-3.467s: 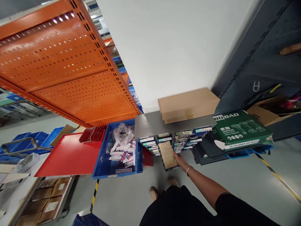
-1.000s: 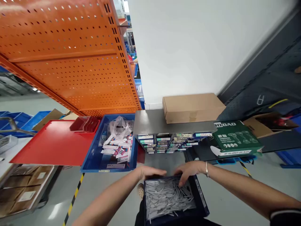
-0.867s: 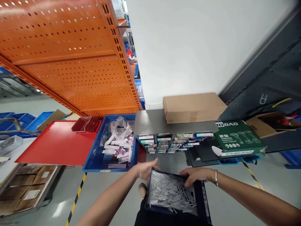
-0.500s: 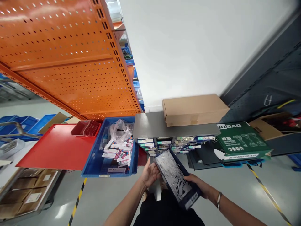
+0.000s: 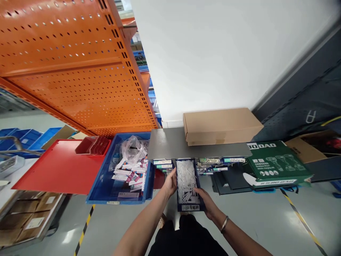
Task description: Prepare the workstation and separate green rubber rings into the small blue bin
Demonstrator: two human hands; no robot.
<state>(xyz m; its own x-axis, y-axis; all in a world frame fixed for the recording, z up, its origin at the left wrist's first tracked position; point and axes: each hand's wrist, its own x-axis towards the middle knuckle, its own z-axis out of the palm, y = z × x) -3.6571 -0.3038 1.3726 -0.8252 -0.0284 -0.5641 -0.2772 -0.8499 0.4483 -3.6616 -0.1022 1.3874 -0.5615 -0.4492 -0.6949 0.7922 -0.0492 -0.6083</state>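
Note:
A dark blue drawer (image 5: pixel 202 204) full of thin white strips (image 5: pixel 185 176) is level between my hands, with its labelled front toward me. Its far end meets the opening of the grey drawer cabinet (image 5: pixel 167 144); how far it reaches inside is hidden. My left hand (image 5: pixel 170 183) grips the drawer's left side. On the right side, near the front, my right hand (image 5: pixel 208 203) is closed round the wall, its fingertips over the rim by the strips. More labelled drawers (image 5: pixel 163 162) sit in the cabinet on both sides.
A brown cardboard box (image 5: pixel 221 126) lies on the cabinet. To the left stand a blue bin (image 5: pixel 93 185) of small packets and a red panel (image 5: pixel 61 163) with red trays (image 5: pixel 93 145). A green case box (image 5: pixel 278 163) is at right. An orange perforated rack (image 5: pixel 80 89) rises at left.
The drawer has swung from a slant to straight and moved forward to the cabinet. My left hand, open beside it before, now grips its left side. My right hand kept hold.

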